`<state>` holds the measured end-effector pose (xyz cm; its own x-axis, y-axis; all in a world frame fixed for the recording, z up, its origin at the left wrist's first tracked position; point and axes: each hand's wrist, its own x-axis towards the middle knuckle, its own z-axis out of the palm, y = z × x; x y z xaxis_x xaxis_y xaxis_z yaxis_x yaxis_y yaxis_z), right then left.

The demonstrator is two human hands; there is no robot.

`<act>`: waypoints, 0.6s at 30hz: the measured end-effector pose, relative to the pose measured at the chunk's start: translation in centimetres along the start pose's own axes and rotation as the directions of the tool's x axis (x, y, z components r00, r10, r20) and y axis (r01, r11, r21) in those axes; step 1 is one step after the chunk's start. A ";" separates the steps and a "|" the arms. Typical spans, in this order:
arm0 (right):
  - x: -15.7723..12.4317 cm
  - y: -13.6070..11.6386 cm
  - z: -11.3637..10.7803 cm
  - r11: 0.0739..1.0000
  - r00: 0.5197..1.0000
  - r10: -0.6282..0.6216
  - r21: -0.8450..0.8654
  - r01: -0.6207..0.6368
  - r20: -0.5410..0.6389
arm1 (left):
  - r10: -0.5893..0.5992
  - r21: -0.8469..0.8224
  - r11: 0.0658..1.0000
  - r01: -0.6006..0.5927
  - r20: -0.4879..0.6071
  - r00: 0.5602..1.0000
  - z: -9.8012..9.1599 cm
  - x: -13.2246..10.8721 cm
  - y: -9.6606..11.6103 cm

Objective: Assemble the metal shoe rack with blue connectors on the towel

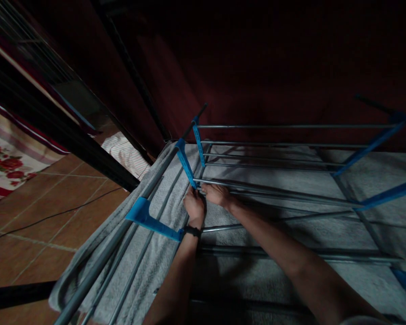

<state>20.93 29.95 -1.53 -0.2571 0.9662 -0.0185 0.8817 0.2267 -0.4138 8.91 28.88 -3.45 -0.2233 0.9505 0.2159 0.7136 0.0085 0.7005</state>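
Observation:
A rack of grey metal tubes (pixel 277 187) joined by blue plastic connectors lies on a grey blanket. My left hand (pixel 194 205), with a dark band on its wrist, is closed at the lower end of a slotted blue connector (pixel 186 163). Right beside it, my right hand (pixel 216 195) has its fingers closed round a tube end that meets this connector. The exact contact between fingertips, tube and connector is partly hidden. Nearer my left forearm sits a wider blue corner piece (pixel 152 222), fitted on a thick side tube (pixel 98 262).
The grey blanket (pixel 145 280) reaches a rounded edge at the left, above a tiled floor (pixel 54 194) with a thin black cable. Dark posts (pixel 98 158) stand at the left. Behind the rack hangs a dark red cloth (pixel 257 67). More blue connectors (pixel 389 194) are at the right.

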 end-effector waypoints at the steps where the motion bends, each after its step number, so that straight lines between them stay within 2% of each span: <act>1: 0.0 0.0 0.2 1.000 1.000 0.006 -0.020 -0.007 -0.008 | 0.001 0.005 1.000 -0.001 0.001 1.000 0.1 0.0 0.0; 4: -0.1 -0.1 0.5 0.998 0.999 0.009 -0.058 -0.011 -0.036 | 0.002 0.050 0.999 -0.002 0.009 1.000 0.2 0.1 0.1; 8: -0.1 -0.3 0.2 1.000 1.000 0.001 -0.003 -0.001 -0.010 | 0.002 0.139 0.990 -0.004 0.016 1.000 -0.1 -0.1 0.3; 13: 0.0 -0.5 -1.2 0.995 0.999 -0.046 -0.090 0.046 0.005 | 0.044 0.117 0.992 -0.046 0.019 0.999 -0.4 0.3 0.4; 16: -2.1 -0.5 -2.1 0.993 0.997 -0.037 -0.115 0.029 -0.073 | 0.065 0.061 0.996 -0.067 0.022 0.998 -0.5 0.9 0.1; 18: -5.5 -0.1 -2.4 0.994 0.985 -0.062 -0.095 0.047 -0.160 | 0.056 0.003 0.998 -0.056 0.034 0.998 -0.8 1.0 -0.3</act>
<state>23.16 24.93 0.82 -0.2445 0.9574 0.1534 0.9022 0.2826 -0.3259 7.92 29.55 -2.94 -0.1602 0.9595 0.2316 0.7269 -0.0440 0.6853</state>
